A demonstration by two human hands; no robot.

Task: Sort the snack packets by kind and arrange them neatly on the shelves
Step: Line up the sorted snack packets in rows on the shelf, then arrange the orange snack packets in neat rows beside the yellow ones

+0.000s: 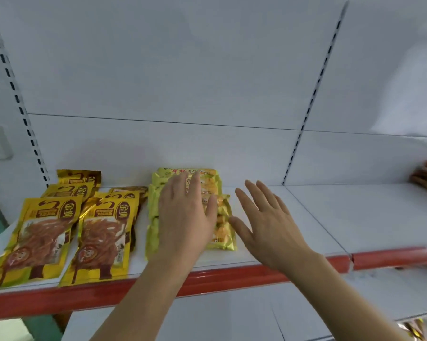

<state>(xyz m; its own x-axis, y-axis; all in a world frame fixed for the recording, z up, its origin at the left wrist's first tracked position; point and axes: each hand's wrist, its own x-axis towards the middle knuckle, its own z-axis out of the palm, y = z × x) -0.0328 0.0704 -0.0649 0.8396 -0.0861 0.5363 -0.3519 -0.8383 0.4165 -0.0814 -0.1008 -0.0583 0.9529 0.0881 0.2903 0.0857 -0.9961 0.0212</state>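
On a white shelf [306, 217] edged with a red front strip [256, 274], a person sorts snack packets by kind, working at the middle of the board. Far left lie two rows of gold packets [99, 239] showing brown strips, overlapped from far to near; to their right sits a stack of yellow-green packets [222, 227], lined up front to back. A few orange packets [426, 175] rest at the far right edge, well apart from the rest.

The left hand [185, 217] lies flat on the yellow-green stack, fingers [195, 185] straight and slightly spread, pressing rather than gripping. The right hand [269, 225] hovers just beside the stack's right edge, fingers straight and apart, holding nothing; whether its thumb touches the foil cannot be told.

Squaring the stack looks to be the step in hand. Done well, the left palm would hold the slippery packets down while the right nudges the offset top packet leftward until edges align, keeping a gap from the gold rows.
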